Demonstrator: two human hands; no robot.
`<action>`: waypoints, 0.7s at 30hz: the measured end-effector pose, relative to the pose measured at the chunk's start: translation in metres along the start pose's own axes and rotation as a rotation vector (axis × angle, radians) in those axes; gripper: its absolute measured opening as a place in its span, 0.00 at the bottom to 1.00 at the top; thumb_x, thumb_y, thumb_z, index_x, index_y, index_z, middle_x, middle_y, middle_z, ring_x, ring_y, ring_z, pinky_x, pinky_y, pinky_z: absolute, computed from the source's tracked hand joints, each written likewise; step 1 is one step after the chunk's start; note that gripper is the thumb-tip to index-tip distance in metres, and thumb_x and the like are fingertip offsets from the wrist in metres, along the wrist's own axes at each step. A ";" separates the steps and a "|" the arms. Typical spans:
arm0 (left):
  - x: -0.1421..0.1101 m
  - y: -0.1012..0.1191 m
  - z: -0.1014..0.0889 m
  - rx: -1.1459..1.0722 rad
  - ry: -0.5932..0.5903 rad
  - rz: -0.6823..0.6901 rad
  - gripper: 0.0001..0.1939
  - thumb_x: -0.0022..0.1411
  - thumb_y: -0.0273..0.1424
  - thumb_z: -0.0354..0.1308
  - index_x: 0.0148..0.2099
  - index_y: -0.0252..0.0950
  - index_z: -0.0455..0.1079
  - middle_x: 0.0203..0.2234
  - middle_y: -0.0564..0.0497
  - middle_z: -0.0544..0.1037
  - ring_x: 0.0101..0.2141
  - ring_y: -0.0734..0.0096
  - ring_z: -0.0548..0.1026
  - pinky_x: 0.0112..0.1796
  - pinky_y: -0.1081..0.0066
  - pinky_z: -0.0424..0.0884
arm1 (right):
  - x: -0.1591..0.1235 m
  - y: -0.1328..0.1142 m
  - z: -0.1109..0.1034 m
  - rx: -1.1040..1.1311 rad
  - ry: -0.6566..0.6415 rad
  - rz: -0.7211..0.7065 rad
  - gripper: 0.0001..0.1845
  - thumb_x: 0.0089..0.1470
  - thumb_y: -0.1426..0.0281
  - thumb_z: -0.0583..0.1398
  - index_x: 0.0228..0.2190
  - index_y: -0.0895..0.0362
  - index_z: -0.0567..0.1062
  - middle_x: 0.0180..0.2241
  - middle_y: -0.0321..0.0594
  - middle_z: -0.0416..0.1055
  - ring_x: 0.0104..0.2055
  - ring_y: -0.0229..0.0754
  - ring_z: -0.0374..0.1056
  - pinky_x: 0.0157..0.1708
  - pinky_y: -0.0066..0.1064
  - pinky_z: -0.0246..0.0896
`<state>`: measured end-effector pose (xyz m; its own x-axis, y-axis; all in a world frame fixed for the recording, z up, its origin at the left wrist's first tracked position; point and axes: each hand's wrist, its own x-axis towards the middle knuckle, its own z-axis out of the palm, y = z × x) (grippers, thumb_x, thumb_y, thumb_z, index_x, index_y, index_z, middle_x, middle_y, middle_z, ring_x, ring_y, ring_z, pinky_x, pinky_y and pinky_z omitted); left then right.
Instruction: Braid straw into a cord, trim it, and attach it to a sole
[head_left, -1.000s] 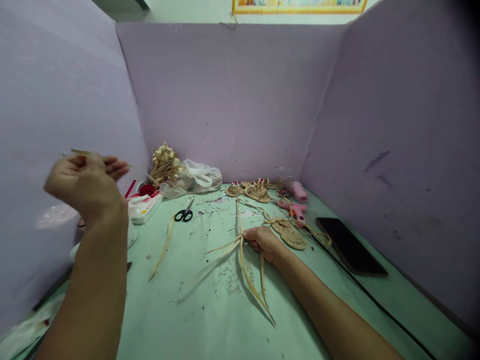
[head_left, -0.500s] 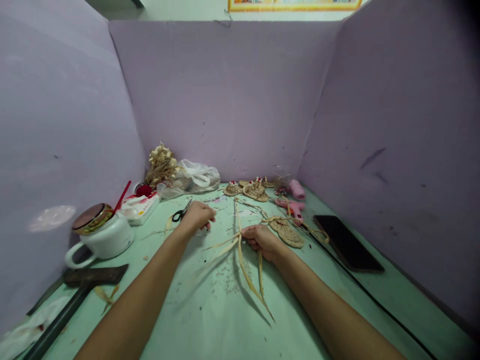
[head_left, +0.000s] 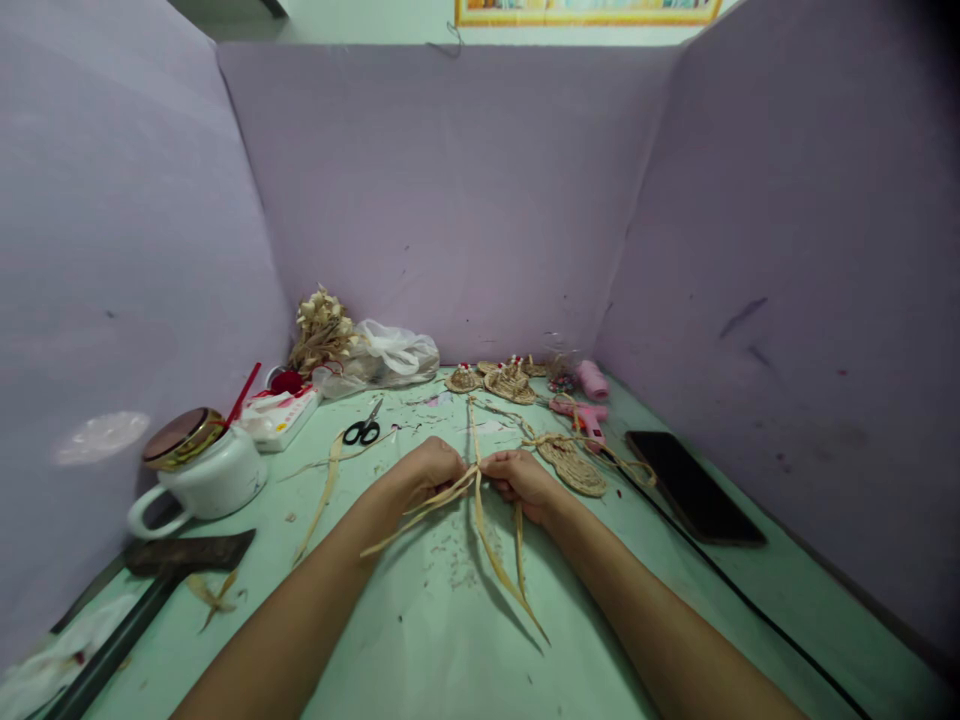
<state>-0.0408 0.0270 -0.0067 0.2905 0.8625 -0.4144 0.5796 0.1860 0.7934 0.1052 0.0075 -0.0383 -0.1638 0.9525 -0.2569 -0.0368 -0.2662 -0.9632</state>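
My left hand (head_left: pixel 433 470) and my right hand (head_left: pixel 523 482) meet at mid-table, each pinching strands of a dried-fibre braid (head_left: pixel 474 432). From their fingertips the plaited part runs away from me toward the back. Loose flat strands (head_left: pixel 491 550) hang toward me below my right hand, and others (head_left: pixel 420 515) trail left beneath my left hand. Just right of my right hand lies a flat coiled piece of woven fibre (head_left: pixel 574 465), with a plaited cord (head_left: pixel 619 460) across its top. Black-handled scissors (head_left: pixel 363 430) rest on the table to the left of my left hand.
At left stand a white mug (head_left: pixel 214 480) with a lidded jar on it and a hammer-like tool (head_left: pixel 187 552). Behind are a tissue pack (head_left: pixel 281 415), dried flowers (head_left: pixel 322 330), a plastic bag (head_left: pixel 397 352) and woven pieces (head_left: pixel 510 380). Right: a pink glue gun (head_left: pixel 589 415) and phone (head_left: pixel 694 485).
My left hand has come down and right from beside the scissors to the braid and now grips strands there. The scissors show fully. My right hand stays in place.
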 end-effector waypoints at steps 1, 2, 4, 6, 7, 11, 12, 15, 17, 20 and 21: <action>0.001 -0.002 -0.001 0.028 0.029 0.017 0.03 0.36 0.22 0.53 0.18 0.30 0.67 0.06 0.59 0.57 0.10 0.82 0.53 0.14 0.78 0.47 | 0.000 0.000 0.001 -0.012 0.008 -0.002 0.03 0.35 0.73 0.57 0.17 0.61 0.67 0.07 0.25 0.49 0.11 0.26 0.40 0.13 0.23 0.30; 0.001 -0.003 -0.002 0.055 0.050 0.034 0.05 0.35 0.21 0.52 0.19 0.31 0.68 0.06 0.60 0.56 0.10 0.82 0.52 0.14 0.78 0.46 | 0.000 0.000 0.001 -0.023 0.017 -0.005 0.03 0.35 0.73 0.57 0.16 0.61 0.67 0.07 0.25 0.49 0.11 0.26 0.41 0.13 0.23 0.31; 0.000 -0.005 -0.007 0.092 0.054 0.068 0.07 0.35 0.21 0.51 0.21 0.31 0.69 0.06 0.60 0.56 0.11 0.82 0.52 0.14 0.77 0.46 | -0.001 0.000 0.002 -0.041 0.036 -0.009 0.03 0.34 0.73 0.58 0.16 0.61 0.67 0.07 0.25 0.49 0.10 0.26 0.41 0.13 0.23 0.31; -0.003 -0.004 -0.012 0.120 0.032 0.093 0.08 0.34 0.21 0.51 0.20 0.31 0.70 0.07 0.60 0.57 0.12 0.82 0.53 0.14 0.78 0.47 | -0.001 0.001 0.003 -0.050 0.050 -0.008 0.04 0.34 0.73 0.58 0.16 0.61 0.68 0.06 0.25 0.50 0.10 0.26 0.41 0.13 0.23 0.32; -0.004 -0.003 -0.014 0.128 0.020 0.106 0.08 0.33 0.21 0.51 0.20 0.32 0.69 0.07 0.60 0.58 0.12 0.82 0.53 0.14 0.78 0.47 | -0.001 0.001 0.003 -0.054 0.057 -0.007 0.04 0.34 0.73 0.58 0.16 0.61 0.68 0.06 0.25 0.50 0.10 0.26 0.41 0.13 0.23 0.32; -0.008 0.000 -0.019 0.133 -0.010 0.139 0.08 0.32 0.19 0.51 0.18 0.32 0.69 0.08 0.59 0.61 0.13 0.82 0.55 0.15 0.79 0.50 | 0.000 0.002 0.004 -0.065 0.086 -0.007 0.04 0.34 0.73 0.59 0.16 0.62 0.69 0.06 0.26 0.50 0.10 0.26 0.42 0.13 0.23 0.33; -0.008 0.001 -0.019 0.130 -0.014 0.138 0.08 0.32 0.20 0.50 0.19 0.32 0.69 0.09 0.59 0.62 0.14 0.81 0.55 0.16 0.79 0.50 | 0.001 0.003 0.005 -0.067 0.092 -0.008 0.04 0.34 0.73 0.59 0.16 0.62 0.69 0.06 0.26 0.50 0.10 0.26 0.42 0.12 0.23 0.33; -0.005 -0.001 -0.019 0.125 -0.033 0.126 0.09 0.32 0.20 0.50 0.19 0.32 0.70 0.09 0.58 0.64 0.14 0.80 0.57 0.15 0.79 0.51 | 0.001 0.003 0.005 -0.073 0.100 -0.014 0.04 0.35 0.72 0.59 0.17 0.62 0.70 0.06 0.25 0.49 0.10 0.26 0.41 0.12 0.23 0.32; -0.003 -0.004 -0.017 0.117 -0.051 0.116 0.07 0.32 0.21 0.51 0.17 0.31 0.69 0.08 0.58 0.63 0.13 0.80 0.56 0.15 0.78 0.50 | 0.001 0.003 0.005 -0.079 0.100 -0.017 0.04 0.35 0.72 0.59 0.17 0.62 0.70 0.06 0.25 0.49 0.10 0.26 0.40 0.12 0.23 0.32; -0.001 -0.007 -0.016 0.081 -0.077 0.096 0.06 0.33 0.21 0.51 0.16 0.32 0.68 0.07 0.58 0.61 0.13 0.80 0.57 0.15 0.78 0.51 | 0.001 0.004 0.005 -0.092 0.097 -0.024 0.05 0.35 0.72 0.58 0.18 0.62 0.71 0.06 0.25 0.49 0.10 0.26 0.40 0.12 0.23 0.32; -0.002 -0.007 -0.015 0.066 -0.083 0.084 0.05 0.33 0.21 0.51 0.16 0.32 0.68 0.07 0.57 0.61 0.12 0.80 0.57 0.15 0.78 0.51 | 0.002 0.004 0.005 -0.099 0.095 -0.028 0.05 0.35 0.72 0.58 0.17 0.62 0.70 0.05 0.25 0.49 0.10 0.26 0.40 0.12 0.23 0.32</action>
<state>-0.0568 0.0312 -0.0050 0.4008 0.8312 -0.3854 0.5987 0.0808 0.7969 0.1003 0.0073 -0.0422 -0.0702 0.9703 -0.2317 0.0581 -0.2279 -0.9719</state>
